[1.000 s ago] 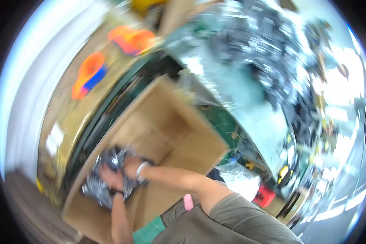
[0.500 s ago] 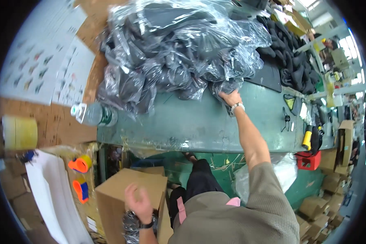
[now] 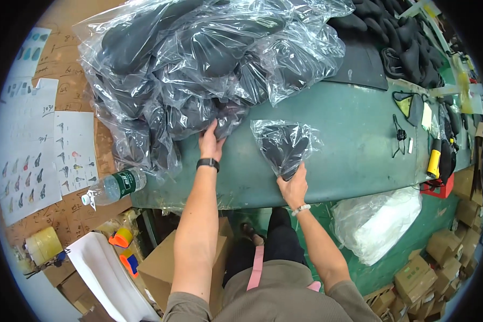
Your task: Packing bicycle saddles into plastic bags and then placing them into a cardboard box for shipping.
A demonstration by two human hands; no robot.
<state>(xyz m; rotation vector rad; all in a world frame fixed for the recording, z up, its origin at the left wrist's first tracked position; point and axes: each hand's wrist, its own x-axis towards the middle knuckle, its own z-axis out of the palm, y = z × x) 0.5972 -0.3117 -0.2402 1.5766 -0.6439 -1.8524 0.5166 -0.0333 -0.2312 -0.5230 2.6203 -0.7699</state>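
My right hand is closed on the narrow end of a black bicycle saddle in a clear plastic bag, near the front of the green table. Farther left, my left hand reaches the lower edge of a big pile of bagged black saddles. Its fingers grip a bagged saddle there; part of that saddle is hidden under the glossy film.
A water bottle lies at the table's left. Below stand a cardboard box and white foam sheets. To the right are black saddles without bags, a yellow-handled tool and a white plastic-wrapped bundle.
My left hand has gone from over the cardboard box up to the pile. My right hand has drawn a bagged saddle away from the pile toward me. The view has shifted too.
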